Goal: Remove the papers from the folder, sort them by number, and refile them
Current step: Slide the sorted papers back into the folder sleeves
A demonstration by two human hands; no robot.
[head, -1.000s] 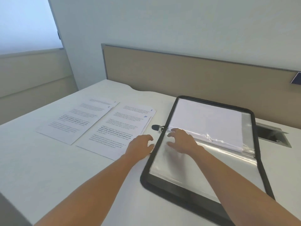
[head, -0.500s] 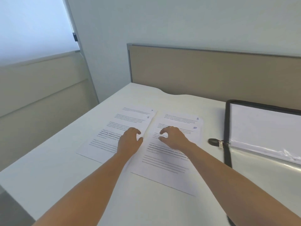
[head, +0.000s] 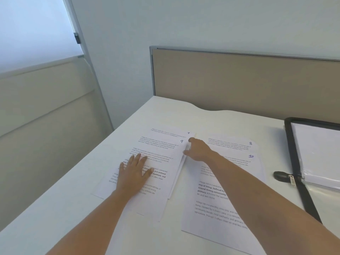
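on the white desk (head: 55, 208), 2 piles of printed sheets lie side by side, left of the open black folder (head: 288, 144) at the r edge of view, its zip pull (head: 280, 176) toward them. left pile (head: 161, 153): sheet marked 9 on top, 7 peeking out behind. right pile (head: 217, 208): 10 on top, 8 behind. left hand (head: 135, 175) lies flat, fingers straight and spread, pressing the left pile. right hand (head: 198, 150) is curled at that pile's r edge, thumb + index pinching the slightly lifted sheet edges.
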